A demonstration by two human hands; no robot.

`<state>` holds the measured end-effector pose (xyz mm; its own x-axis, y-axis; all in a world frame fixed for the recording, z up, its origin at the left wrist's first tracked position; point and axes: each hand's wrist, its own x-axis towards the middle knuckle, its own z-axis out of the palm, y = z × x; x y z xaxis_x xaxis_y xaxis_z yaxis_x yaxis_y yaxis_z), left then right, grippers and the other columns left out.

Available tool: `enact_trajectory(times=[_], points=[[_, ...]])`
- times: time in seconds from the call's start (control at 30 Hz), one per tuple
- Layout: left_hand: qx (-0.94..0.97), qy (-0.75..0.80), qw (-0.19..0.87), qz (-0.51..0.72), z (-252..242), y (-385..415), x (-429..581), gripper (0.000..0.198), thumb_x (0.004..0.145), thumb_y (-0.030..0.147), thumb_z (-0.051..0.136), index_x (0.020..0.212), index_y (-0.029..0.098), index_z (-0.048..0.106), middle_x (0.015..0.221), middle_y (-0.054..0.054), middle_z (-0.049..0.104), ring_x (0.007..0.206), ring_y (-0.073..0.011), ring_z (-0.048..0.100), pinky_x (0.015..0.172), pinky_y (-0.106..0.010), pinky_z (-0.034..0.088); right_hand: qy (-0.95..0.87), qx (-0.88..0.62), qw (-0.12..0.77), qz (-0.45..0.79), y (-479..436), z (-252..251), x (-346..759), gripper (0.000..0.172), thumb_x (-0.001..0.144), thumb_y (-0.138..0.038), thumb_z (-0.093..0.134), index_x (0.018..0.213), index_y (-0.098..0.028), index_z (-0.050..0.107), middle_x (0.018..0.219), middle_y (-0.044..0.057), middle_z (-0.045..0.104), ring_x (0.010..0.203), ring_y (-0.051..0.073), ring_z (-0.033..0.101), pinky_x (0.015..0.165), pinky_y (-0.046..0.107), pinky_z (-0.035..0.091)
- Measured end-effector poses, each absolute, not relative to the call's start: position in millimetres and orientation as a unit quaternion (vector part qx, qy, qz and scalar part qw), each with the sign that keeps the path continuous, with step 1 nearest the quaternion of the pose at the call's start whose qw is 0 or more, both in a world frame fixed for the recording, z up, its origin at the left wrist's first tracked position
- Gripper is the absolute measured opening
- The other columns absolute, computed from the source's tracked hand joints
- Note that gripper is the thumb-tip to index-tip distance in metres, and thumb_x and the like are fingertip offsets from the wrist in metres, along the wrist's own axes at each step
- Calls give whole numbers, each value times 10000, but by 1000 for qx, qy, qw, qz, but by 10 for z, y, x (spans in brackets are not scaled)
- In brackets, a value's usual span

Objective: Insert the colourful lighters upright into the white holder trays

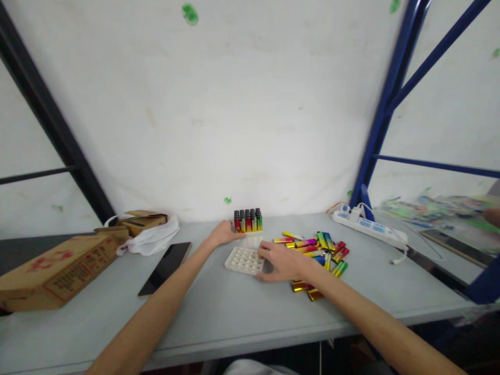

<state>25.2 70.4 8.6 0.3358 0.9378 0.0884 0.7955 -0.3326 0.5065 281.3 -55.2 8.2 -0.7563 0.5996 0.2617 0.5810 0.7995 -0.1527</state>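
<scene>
Against the wall stands a block of lighters (248,222), upright in tight rows, with dark tops and shiny red, yellow and green bodies. At its left side my left hand (223,233) grips it low, the thumb along the front and the other fingers partly hidden. A white tray with rows of round holes (242,260) lies just in front, its holes bare where I can see them. Closed on the tray's right edge is my right hand (283,260), which hides that end. Loose shiny coloured lighter-sized pieces (320,242) lie heaped beside and behind this hand.
Left on the grey table (219,323) lie a dark phone-like slab (166,268), a white plastic bag (154,238) and cardboard boxes (66,265). A power strip (369,226) with cables sits right, by a blue metal post (380,114). Part of another person's hand (492,216) shows far right.
</scene>
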Motion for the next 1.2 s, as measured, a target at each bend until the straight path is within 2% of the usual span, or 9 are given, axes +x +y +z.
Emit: enact_trajectory(times=[0.1,0.23,0.4,0.6,0.7,0.77,0.87,1.07,1.2], points=[[781,588,79,196,66,542,142,789,692,769,665,1144,123,697,977,-155,740,1004,-367,665,845,-387,516,-943,-292,153,54,-430,7,2897,375,850,-413,734,1088,-133,665,1139,148,646,1015,268,640,949,399,503],[808,553,127,159,112,105,-17,880,804,809,511,1344,122,614,1112,-157,706,1008,-318,668,896,-373,507,-934,-268,206,114,-320,21,3105,397,864,-388,748,1180,-163,661,1263,135,652,1205,261,595,1083,396,431],[833,524,153,90,179,-294,32,1053,622,818,718,1397,118,582,1267,-195,626,1130,-352,627,975,-380,484,-874,-371,301,90,-116,219,3395,340,1039,-433,454,930,-172,645,911,59,686,836,187,622,807,315,479],[873,458,143,89,120,-68,239,762,629,745,769,1105,158,680,1108,-124,674,1024,-318,637,913,-362,489,-801,-520,297,-5,214,314,3633,607,1066,-499,303,592,-207,544,563,49,571,569,183,531,651,311,388],[878,444,150,99,88,70,351,745,648,735,762,1101,149,676,1101,-118,675,1010,-312,634,897,-364,493,-799,-543,260,-6,305,202,3632,590,1077,-439,299,697,-177,666,687,114,687,681,217,632,731,314,436],[879,440,151,106,65,96,401,751,644,728,770,1113,149,672,1106,-116,672,1014,-313,634,901,-368,498,-818,-527,232,8,339,95,3630,433,1066,-338,354,982,-149,735,928,141,756,846,223,681,824,305,463],[881,428,152,132,18,49,399,756,671,731,754,1154,156,668,1161,-126,655,1077,-325,619,960,-397,494,-826,-528,197,26,366,-49,3666,404,1020,-325,488,1352,-134,618,1210,166,721,1036,238,681,919,315,471],[867,445,141,172,-29,-28,211,805,596,738,805,1182,204,664,1248,-115,594,1217,-337,554,1083,-439,445,-834,-535,124,57,386,-133,3789,232,952,-318,612,992,-155,773,1022,133,767,920,247,696,862,305,485],[877,418,158,178,-21,-11,183,646,669,670,798,1096,199,683,1168,-93,632,1139,-306,596,1032,-408,476,-824,-517,227,42,383,-117,3808,204,952,-262,592,1034,-151,742,1037,135,736,915,224,674,876,308,485]])
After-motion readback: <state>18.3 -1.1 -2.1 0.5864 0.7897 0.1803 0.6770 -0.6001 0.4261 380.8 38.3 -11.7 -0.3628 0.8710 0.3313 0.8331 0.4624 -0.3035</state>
